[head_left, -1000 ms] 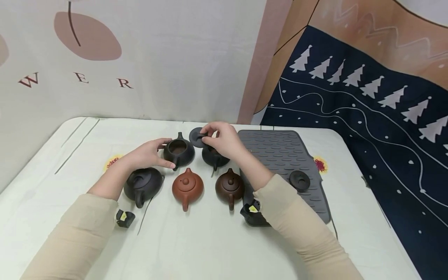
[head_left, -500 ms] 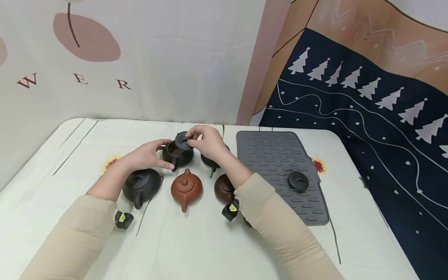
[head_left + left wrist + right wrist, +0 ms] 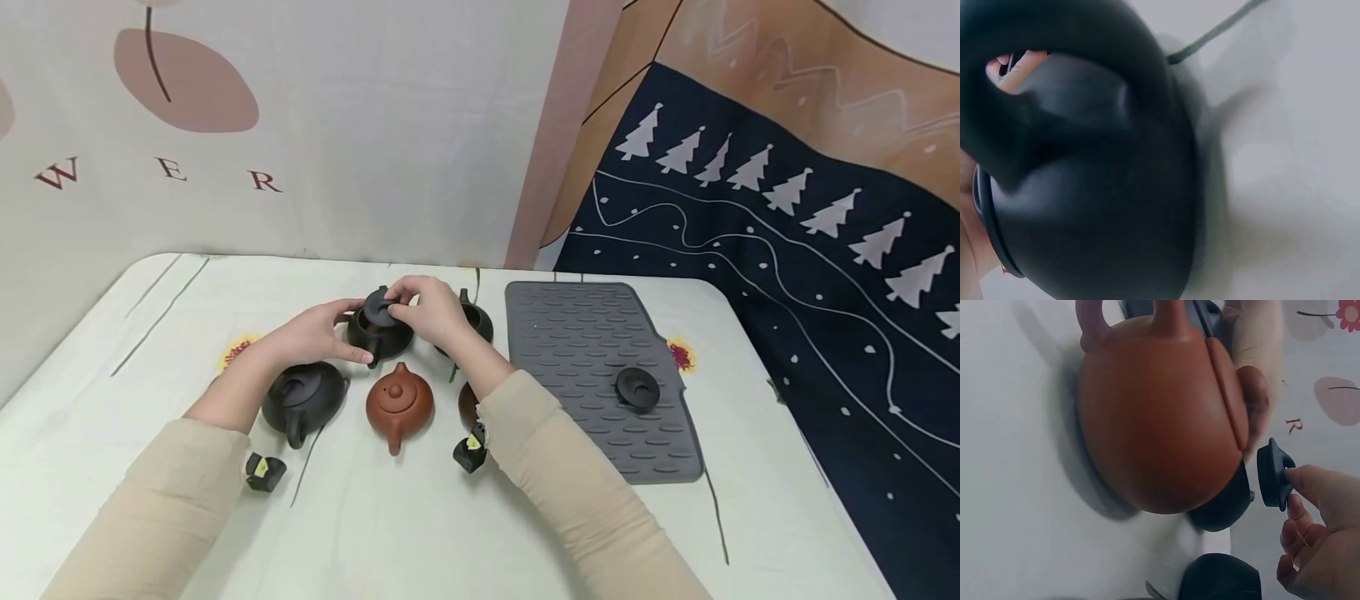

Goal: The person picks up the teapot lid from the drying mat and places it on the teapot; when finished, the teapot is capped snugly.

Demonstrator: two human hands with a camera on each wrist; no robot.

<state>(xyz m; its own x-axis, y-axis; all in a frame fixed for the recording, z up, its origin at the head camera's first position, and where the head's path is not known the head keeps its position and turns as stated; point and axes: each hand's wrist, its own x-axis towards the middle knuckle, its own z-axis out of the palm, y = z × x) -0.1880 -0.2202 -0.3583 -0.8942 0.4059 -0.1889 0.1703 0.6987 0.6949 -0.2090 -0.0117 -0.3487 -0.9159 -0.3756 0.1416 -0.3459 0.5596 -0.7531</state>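
In the head view, my left hand (image 3: 307,335) holds an open black teapot (image 3: 384,343), thumb on its near side and fingers on its far side. My right hand (image 3: 429,310) pinches a black lid (image 3: 379,308) by its knob, tilted over that teapot's mouth. The right wrist view shows the lid (image 3: 1270,476) held apart from the teapot (image 3: 1225,503). Nearer me stand a larger lidded black teapot (image 3: 306,398) and a lidded red-brown teapot (image 3: 400,400). The larger one's side (image 3: 1104,219) fills much of the left wrist view.
Another black teapot (image 3: 480,320) stands behind my right hand, partly hidden. My right forearm covers most of a dark brown teapot (image 3: 467,406). On the right lies a grey ridged mat (image 3: 577,333) with a loose black lid (image 3: 637,389) on it. A patterned curtain (image 3: 337,125) hangs behind the table.
My right hand has carried the lid leftward, from above the right-hand black teapot to over the mouth of the one my left hand holds. The left hand has stayed in place.
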